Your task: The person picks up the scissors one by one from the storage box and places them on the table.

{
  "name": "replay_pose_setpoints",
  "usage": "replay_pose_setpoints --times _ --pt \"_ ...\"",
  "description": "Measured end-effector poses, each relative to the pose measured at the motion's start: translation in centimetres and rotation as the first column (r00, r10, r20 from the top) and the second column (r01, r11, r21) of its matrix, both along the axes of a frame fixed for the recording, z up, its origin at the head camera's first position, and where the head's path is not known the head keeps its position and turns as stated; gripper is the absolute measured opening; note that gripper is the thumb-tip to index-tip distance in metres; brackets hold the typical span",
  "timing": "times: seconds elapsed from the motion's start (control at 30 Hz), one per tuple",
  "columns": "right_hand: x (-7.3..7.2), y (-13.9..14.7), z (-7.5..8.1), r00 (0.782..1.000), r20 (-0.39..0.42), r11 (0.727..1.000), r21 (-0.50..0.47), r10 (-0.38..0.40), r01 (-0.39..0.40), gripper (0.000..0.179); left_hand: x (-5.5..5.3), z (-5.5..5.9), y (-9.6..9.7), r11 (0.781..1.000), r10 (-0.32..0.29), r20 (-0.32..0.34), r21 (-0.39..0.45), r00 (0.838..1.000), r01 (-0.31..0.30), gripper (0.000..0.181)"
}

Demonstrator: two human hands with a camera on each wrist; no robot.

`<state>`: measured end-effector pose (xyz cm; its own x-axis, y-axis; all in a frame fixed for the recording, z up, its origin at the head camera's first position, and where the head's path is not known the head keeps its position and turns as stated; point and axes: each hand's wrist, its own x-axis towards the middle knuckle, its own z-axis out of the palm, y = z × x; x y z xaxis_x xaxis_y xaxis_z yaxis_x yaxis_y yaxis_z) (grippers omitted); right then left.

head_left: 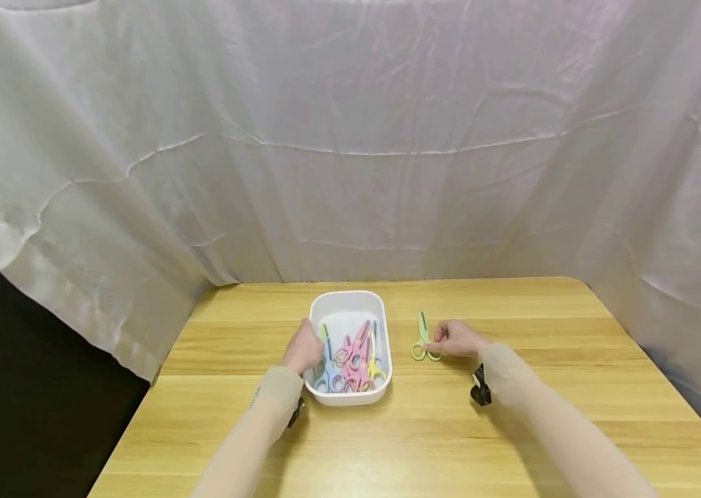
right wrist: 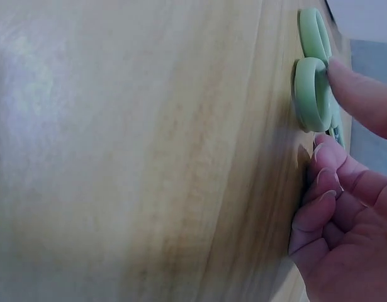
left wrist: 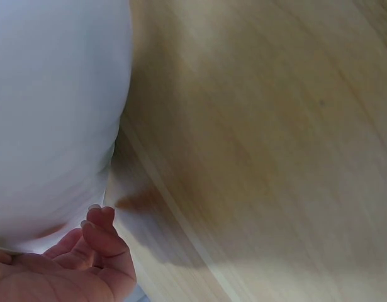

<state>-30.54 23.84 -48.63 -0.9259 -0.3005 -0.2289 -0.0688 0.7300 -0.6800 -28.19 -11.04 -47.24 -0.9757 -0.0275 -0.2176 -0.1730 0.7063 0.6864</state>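
My left hand [head_left: 304, 346] holds the left rim of a white plastic bin [head_left: 350, 399]. In the left wrist view its fingers [left wrist: 108, 248] curl against the bin's outer wall [left wrist: 55, 113]. Inside the bin lie several scissors: blue scissors [head_left: 329, 370], pink scissors [head_left: 359, 360] and yellow scissors [head_left: 373, 363]. Right of the bin, green scissors [head_left: 423, 328] lie on the table, blades pointing away. My right hand [head_left: 459, 339] pinches them by the handle, with the thumb on one ring [right wrist: 304, 94] and the fingertips along the other side.
The wooden table [head_left: 413, 449] carries the bin and the green scissors. A pale curtain [head_left: 388, 173] hangs behind the table and along its sides. A dark area [head_left: 27, 387] lies to the left. Each wrist wears a small black camera [head_left: 481, 387].
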Motion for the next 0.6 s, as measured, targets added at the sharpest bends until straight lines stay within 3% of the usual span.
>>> replay_pose_setpoints --times 0.6 --pt "-0.42 0.57 -0.26 0.994 -0.073 0.997 -0.016 0.080 -0.082 0.020 -0.08 -0.05 0.05 1.000 0.005 0.005 -0.003 1.000 -0.005 0.071"
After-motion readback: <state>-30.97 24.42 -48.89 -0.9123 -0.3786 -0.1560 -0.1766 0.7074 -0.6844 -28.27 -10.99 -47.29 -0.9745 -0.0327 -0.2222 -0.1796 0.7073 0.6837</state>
